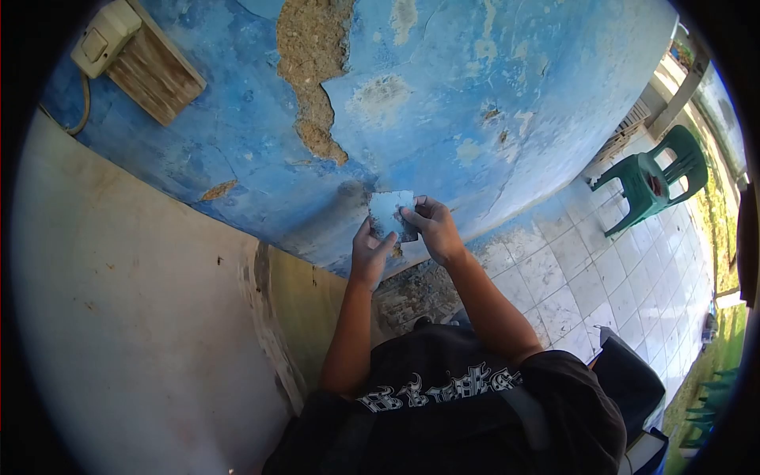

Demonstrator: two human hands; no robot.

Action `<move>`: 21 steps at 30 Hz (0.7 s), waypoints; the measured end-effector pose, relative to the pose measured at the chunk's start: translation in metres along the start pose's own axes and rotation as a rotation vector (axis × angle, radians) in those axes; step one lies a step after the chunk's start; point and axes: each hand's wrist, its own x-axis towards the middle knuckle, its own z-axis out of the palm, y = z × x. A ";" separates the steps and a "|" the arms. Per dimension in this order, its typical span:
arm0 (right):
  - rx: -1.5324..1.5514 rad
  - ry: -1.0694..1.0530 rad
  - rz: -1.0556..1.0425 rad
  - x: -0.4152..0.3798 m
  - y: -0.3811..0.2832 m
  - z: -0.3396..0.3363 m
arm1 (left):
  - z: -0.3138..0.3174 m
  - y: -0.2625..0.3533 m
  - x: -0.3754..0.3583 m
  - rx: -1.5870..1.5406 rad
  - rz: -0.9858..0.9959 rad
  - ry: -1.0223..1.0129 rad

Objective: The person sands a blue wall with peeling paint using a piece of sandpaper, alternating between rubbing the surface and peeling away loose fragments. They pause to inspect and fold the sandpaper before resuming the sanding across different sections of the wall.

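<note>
Between my two hands is a small, pale blue-white square sheet (386, 212) with dark, worn edges; it could be sandpaper, but its kind does not show clearly. My left hand (370, 252) grips its lower left side, thumb on the front. On the right side, my right hand (433, 227) pinches it with the thumb across its face. Right behind the sheet is a blue wall (443, 103) with flaking paint. A long patch of bare, crumbled plaster (317, 79) runs down it above my hands.
A switch box (96, 43) on a wooden board (154, 71) is fixed at upper left. A beige wall (134, 293) meets the blue one. Debris (416, 297) lies on the floor below. White tiles (586, 269) lead to a green plastic chair (653, 182). A black bag-like object (629, 380) is at lower right.
</note>
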 end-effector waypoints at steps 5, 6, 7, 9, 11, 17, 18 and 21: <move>-1.086 0.300 -0.478 -0.002 -0.047 -0.005 | 0.028 -0.002 0.019 0.284 0.118 0.208; -0.942 0.234 -0.336 0.000 -0.064 -0.010 | 0.035 0.004 0.024 0.283 0.128 0.217; -0.943 0.222 -0.340 0.001 -0.078 -0.012 | 0.041 0.010 0.027 0.403 0.137 0.183; -0.927 -0.064 -0.447 -0.003 -0.105 -0.017 | 0.059 0.019 0.031 0.528 0.142 0.154; -0.980 -0.087 -0.584 -0.006 -0.115 -0.020 | 0.081 0.026 0.037 0.650 0.156 0.063; -1.047 -0.019 -0.611 0.007 -0.145 -0.066 | 0.115 0.010 0.052 0.724 0.149 0.084; -1.093 -0.082 -0.558 0.009 -0.149 -0.075 | 0.122 0.011 0.052 0.726 0.149 0.091; -1.016 -0.126 -0.631 0.009 -0.156 -0.091 | 0.143 0.008 0.053 0.754 0.118 0.081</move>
